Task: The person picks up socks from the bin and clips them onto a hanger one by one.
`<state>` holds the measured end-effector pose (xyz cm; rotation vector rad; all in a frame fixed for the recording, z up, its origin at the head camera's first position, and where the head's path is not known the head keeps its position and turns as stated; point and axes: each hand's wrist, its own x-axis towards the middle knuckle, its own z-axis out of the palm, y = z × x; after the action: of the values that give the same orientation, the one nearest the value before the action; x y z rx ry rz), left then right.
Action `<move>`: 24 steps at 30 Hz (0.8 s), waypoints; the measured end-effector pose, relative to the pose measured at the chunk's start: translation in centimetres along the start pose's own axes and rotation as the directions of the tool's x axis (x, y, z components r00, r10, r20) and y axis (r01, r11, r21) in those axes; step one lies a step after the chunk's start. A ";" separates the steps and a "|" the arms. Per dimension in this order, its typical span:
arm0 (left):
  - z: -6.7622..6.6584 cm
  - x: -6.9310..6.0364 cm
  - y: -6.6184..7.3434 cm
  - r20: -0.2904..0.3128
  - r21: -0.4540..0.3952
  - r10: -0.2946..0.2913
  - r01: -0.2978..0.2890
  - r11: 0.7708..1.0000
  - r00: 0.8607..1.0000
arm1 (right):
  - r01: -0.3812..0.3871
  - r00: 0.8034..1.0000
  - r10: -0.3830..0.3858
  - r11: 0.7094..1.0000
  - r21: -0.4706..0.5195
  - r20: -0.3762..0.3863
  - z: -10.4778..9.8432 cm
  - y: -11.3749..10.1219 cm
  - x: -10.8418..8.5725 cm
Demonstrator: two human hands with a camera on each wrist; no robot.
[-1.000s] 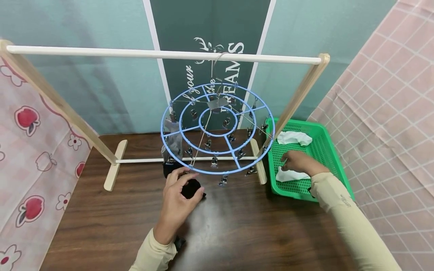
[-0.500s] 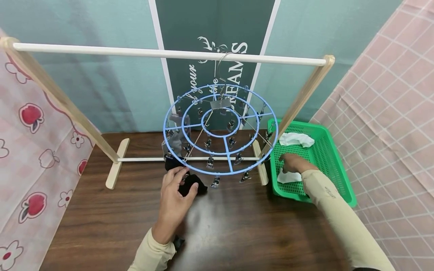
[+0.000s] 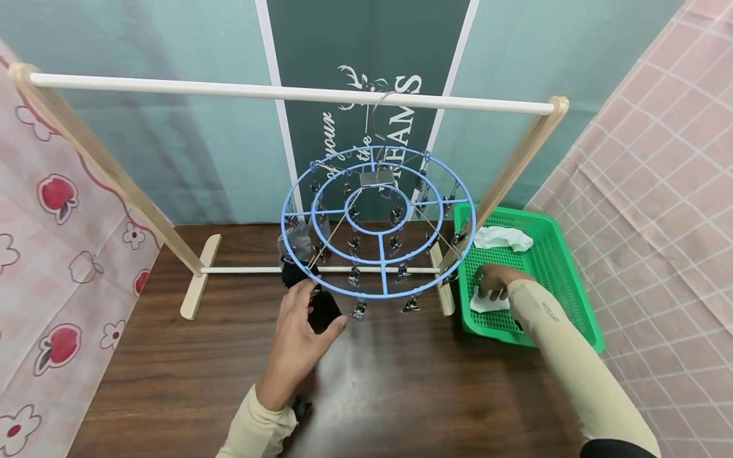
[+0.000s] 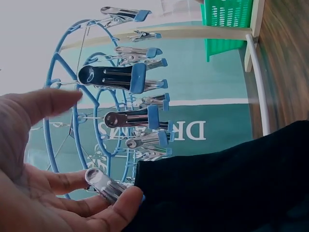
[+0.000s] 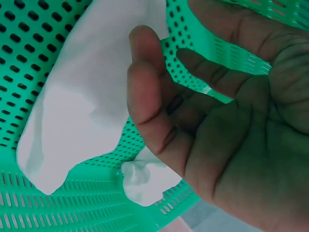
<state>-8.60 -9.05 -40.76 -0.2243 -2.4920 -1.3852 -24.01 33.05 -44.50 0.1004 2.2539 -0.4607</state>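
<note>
My left hand [image 3: 300,337] is at the near rim of a round blue clip hanger [image 3: 382,254]. Its fingertips touch a metal clip [image 4: 104,183] that holds a black sock [image 3: 323,312], while the thumb stands well apart. The black cloth fills the lower right of the left wrist view. My right hand [image 3: 499,280] is inside a green basket [image 3: 572,286], over the nearer white sock [image 3: 487,301]. In the right wrist view its fingers are loosely bent in front of a white sock [image 5: 91,96], with nothing visible between them and the thumb.
The hanger hooks over a white rail [image 3: 172,86] on a wooden stand [image 3: 518,172]. Several metal clips dangle from its rings. Grey cloth [image 3: 298,240] hangs at its left side. Another white sock [image 3: 504,238] lies at the basket's far end. Dark wooden tabletop [image 3: 401,394] lies in front.
The hanger has turned a little, shifting its clips and the grey cloth. My right hand has moved slightly down toward the nearer white sock. My left hand has stayed near the black sock's clip.
</note>
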 end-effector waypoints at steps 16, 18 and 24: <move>2.1 0.8 0.7 -0.025 0.014 -0.103 0.103 0.995 0.994 | -0.104 0.992 0.088 0.976 -0.193 -0.089 0.7 0.6 1.3; 2.3 0.8 0.4 -0.043 0.023 -0.072 0.073 0.997 0.996 | -0.095 0.993 0.077 0.973 -0.209 -0.092 0.8 0.6 1.1; 2.9 1.0 -0.1 -0.114 0.030 0.071 -0.068 0.997 0.991 | -0.084 0.995 0.061 0.947 -0.311 -0.084 0.7 0.6 1.7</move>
<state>-10.01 -6.62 -41.97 -0.2172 -2.3837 -1.2991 -24.54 33.23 -46.34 0.0357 2.3574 -0.0550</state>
